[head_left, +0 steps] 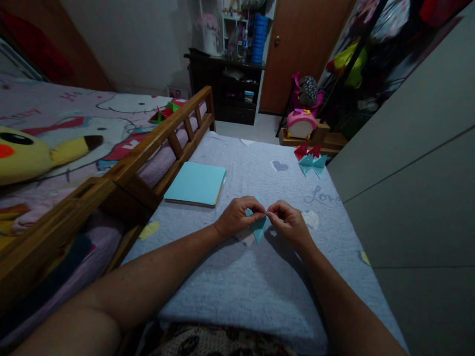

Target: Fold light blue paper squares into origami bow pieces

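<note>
My left hand (237,216) and my right hand (288,221) meet over a grey-blue blanket (241,287), both pinching a small folded piece of light blue paper (259,228). The paper's pointed end hangs down between the hands. A stack of light blue square paper (195,183) lies on the blanket to the left of my left hand. Finished folded pieces, blue (312,164) and red (308,150), sit farther off near the blanket's far right edge.
A wooden bed rail (166,133) borders the blanket on the left, with a cartoon-print bed and a yellow plush toy (25,153) beyond it. A grey wardrobe panel (415,163) stands on the right. A dark cabinet (226,84), a brown door and toys stand at the back.
</note>
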The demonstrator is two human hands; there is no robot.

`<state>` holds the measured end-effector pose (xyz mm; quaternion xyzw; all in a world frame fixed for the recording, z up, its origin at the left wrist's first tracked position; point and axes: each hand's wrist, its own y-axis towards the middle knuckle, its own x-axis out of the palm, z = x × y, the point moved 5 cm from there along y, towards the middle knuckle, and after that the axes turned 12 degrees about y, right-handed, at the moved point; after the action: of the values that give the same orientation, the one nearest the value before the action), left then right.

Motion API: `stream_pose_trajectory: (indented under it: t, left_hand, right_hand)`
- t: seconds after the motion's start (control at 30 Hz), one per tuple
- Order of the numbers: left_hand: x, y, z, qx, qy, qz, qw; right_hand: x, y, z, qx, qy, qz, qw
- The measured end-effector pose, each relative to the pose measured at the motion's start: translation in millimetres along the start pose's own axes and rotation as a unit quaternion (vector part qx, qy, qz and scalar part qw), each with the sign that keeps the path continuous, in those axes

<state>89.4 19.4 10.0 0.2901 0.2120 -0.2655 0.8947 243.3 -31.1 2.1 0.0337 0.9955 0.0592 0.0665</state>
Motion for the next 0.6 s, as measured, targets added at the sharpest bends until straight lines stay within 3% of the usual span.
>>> stream_pose_trajectory:
  t: [0.27,0.6]
  left_hand:
    - [-0.3,-0.5,0.7,0.007,0.008,0.006,1.0]
    - [-0.8,0.4,3.2,0.016,0.024,0.0,1.0]
  right_hand:
    - [0.0,0.7,-17.4,-0.063,-0.063,0.0,0.996]
    - [-0.9,2.3,-14.0,-0.055,-0.071,-0.006,0.996]
